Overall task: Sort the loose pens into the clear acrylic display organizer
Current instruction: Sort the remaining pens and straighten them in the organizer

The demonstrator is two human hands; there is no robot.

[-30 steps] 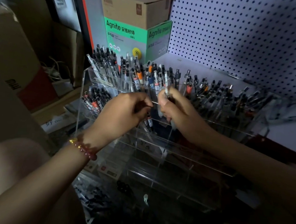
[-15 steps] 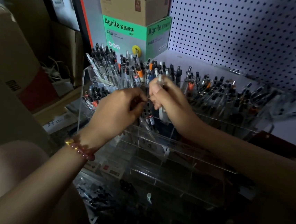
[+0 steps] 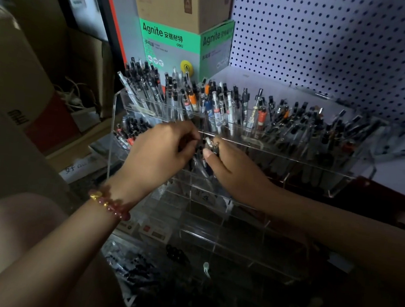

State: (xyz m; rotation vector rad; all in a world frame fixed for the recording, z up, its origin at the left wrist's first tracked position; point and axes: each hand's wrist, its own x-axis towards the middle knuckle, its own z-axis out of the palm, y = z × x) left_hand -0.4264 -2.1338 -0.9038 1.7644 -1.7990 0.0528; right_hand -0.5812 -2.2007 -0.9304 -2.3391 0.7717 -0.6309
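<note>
Loose pens lie in the dim near pile. Beyond them, the right hand has dropped from the full far row, pinching a white-capped pen at the acrylic organizer's second tier, so placement looks close. The left hand is curled just left of it; I cannot tell what it holds.

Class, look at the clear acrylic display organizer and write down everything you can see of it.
The clear acrylic display organizer is a stepped, see-through rack of transparent plastic, split into compartments by thin walls. It stands upright before a pegboard. Its top tier is packed with pens standing on end; the lower front compartments look mostly bare. The left hand and right hand reach to its second tier, the right pinching a white-topped pen.
</note>
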